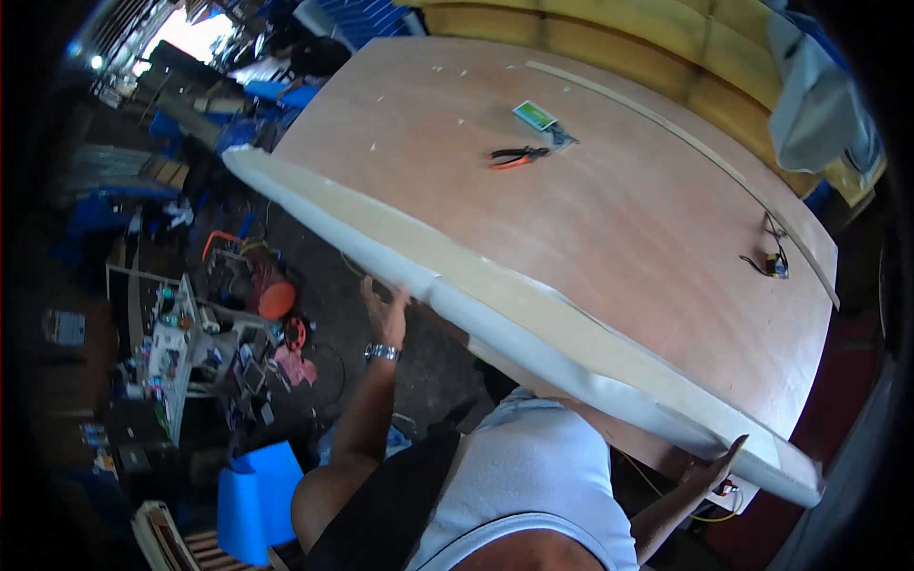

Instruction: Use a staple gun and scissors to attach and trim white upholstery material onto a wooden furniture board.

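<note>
A long board wrapped along its edge in white fabric [514, 331], with a cream padded top, runs along the near edge of the wooden table. My left hand [386, 314], a metal watch on its wrist, has its fingers spread beside the board's near side; whether the fingertips touch it is unclear. Toward the board's right end, my right hand [716, 468] lies against the white side with at least one finger stretched up; its other fingers are partly hidden. Orange-handled pliers [517, 157] rest on the tabletop beside a green and white box [535, 116].
A thin wooden strip [647, 119] lies along the table's [609, 200] far edge. A tape measure [776, 265] sits near the right end. Yellow foam [609, 38] stands behind. At left are a cluttered work stand [176, 352] and a blue sheet [257, 504]. A yellow cord [714, 518] hangs at lower right.
</note>
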### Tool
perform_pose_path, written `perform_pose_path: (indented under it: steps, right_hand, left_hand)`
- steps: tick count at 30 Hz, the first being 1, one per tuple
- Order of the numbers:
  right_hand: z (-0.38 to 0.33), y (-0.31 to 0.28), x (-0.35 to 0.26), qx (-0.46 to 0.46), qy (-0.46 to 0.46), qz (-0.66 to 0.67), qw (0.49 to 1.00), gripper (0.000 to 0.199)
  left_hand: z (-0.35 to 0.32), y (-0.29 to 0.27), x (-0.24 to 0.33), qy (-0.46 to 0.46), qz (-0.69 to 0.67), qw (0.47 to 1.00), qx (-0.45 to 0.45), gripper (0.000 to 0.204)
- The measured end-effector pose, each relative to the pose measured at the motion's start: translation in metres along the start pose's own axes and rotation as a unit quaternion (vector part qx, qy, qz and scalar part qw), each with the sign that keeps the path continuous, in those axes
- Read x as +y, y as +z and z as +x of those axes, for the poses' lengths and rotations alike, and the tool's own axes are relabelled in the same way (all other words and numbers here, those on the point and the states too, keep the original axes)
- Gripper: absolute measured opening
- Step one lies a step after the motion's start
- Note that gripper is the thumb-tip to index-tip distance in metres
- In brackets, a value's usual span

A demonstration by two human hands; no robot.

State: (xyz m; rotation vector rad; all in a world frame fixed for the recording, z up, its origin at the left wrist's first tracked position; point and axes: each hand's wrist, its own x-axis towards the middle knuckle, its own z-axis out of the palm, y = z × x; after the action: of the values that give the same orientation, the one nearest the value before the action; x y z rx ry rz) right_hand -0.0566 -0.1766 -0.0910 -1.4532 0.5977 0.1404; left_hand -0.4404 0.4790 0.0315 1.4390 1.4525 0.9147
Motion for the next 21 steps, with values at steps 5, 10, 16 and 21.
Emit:
perform_pose_path:
  steps: [5,10,16,21]
  right_hand:
    - [0.006,-0.003,0.016,0.008,-0.013,0.030,0.999,0.065]
    - [-0.022,0.032,0.007,0.078,0.097,-0.014,0.992,0.048]
    - [-0.087,0.106,-0.001,0.060,-0.102,0.268,0.956,0.031]
    - [-0.127,0.204,-0.001,0.037,-0.105,0.328,0.938,0.053]
  left_hand:
    - [0.029,0.034,-0.059,-0.218,-0.317,0.923,-0.019,0.076]
    - [0.082,0.031,-0.088,-0.200,-0.385,0.863,-0.258,0.047]
    - [0.155,0.007,-0.077,-0.154,-0.289,0.943,-0.062,0.062]
    - [0.207,0.013,-0.085,-0.183,-0.268,0.945,-0.040,0.072]
